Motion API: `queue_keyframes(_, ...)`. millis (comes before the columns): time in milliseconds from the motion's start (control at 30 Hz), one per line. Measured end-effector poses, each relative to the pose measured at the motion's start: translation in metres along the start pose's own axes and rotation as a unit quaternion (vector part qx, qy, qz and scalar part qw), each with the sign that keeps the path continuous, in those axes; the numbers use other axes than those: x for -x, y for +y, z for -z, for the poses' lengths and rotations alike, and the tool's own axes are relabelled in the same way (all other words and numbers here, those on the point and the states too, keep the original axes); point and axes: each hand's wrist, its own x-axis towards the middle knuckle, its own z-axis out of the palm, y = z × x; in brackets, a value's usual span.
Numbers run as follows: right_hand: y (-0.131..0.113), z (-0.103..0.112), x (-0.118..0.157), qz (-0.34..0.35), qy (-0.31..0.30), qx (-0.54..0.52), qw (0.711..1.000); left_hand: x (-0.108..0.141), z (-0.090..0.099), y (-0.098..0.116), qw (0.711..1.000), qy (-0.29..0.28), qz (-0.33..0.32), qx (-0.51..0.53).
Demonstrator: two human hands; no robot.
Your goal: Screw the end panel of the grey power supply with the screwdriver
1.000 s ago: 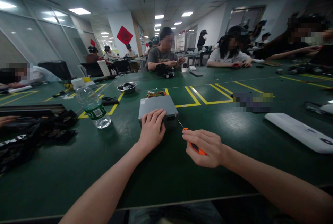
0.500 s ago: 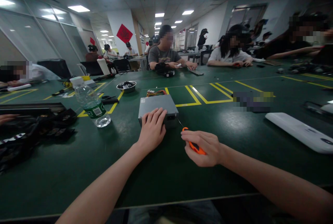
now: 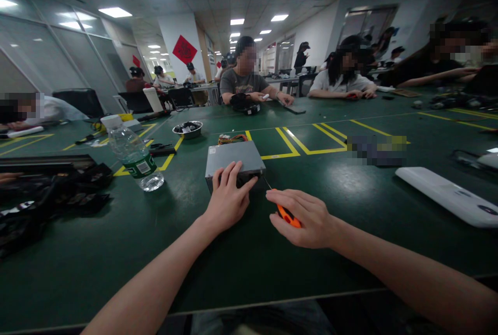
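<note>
A grey metal computer power supply point(image 3: 233, 154) sits on the green table, with a bundle of coloured wires point(image 3: 232, 139) at its far side. My left hand point(image 3: 229, 195) rests on its top and near edge, fingers spread, the index finger stretched toward the near right corner. In my right hand point(image 3: 303, 218) is a screwdriver point(image 3: 288, 215) with an orange and black handle. Its thin shaft points up and left, and the tip is at the supply's near right corner. Whether the tip sits in a screw is too small to tell.
Left of the supply stands a clear water bottle point(image 3: 134, 156), with a metal bowl of small parts point(image 3: 187, 129) behind it. Black parts point(image 3: 50, 195) lie at the far left, and a white casing point(image 3: 447, 195) at the right. Several people sit around the table.
My left index finger has stretched out to the right along the supply's near edge. The screwdriver has moved slightly left and up, bringing its tip to the supply's corner.
</note>
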Motion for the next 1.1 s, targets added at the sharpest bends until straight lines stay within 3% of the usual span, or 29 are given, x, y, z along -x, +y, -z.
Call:
queue_keyframes(167, 0.0, 0.002, -0.001, 0.015, 0.006, 0.019, 1.0, 0.001, 0.001, 0.001, 1.0, -0.004, 0.009, 0.021)
queue_keyframes(467, -0.002, -0.002, 0.004, -0.025, -0.013, -0.024, 0.999, 0.0, 0.0, 0.004, 0.999, -0.013, 0.04, 0.033)
queue_keyframes(633, -0.002, -0.003, 0.008, -0.007, -0.021, 0.012, 1.0, 0.0, -0.001, 0.003, 0.998, -0.018, 0.038, 0.039)
queue_keyframes(800, 0.005, -0.003, 0.017, -0.051, -0.013, 0.023, 0.998, 0.0, -0.001, 0.003, 0.998, -0.022, 0.04, 0.035)
queue_keyframes(1100, 0.001, 0.001, 0.0, 0.024, -0.02, 0.061, 0.998, 0.0, -0.002, 0.003, 0.998, -0.011, 0.043, 0.04)
